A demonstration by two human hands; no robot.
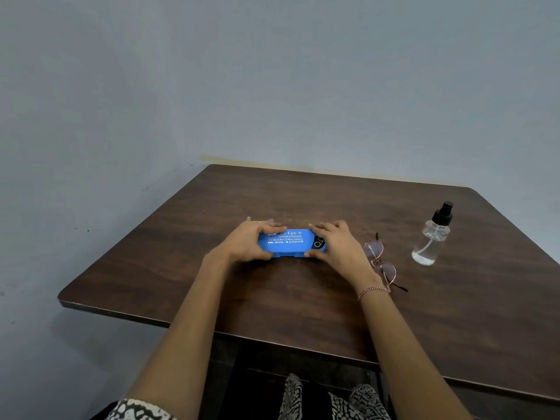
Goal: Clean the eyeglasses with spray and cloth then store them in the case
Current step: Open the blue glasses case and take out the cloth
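Note:
A closed blue eyeglasses case [288,242] with white lettering lies on the dark wooden table [272,298], near its middle. My left hand [248,242] grips the case's left end and my right hand [336,244] grips its right end, fingers over the top and thumbs at the front edge. The thin-framed round eyeglasses [382,263] lie on the table just right of my right wrist, untouched. A clear spray bottle [431,237] with a black nozzle stands upright further right. No cloth shows.
The table stands against a plain grey-blue wall [272,86] at its far edge. Its left edge and near edge are close to my body. Patterned clothing [303,398] shows below the table's near edge.

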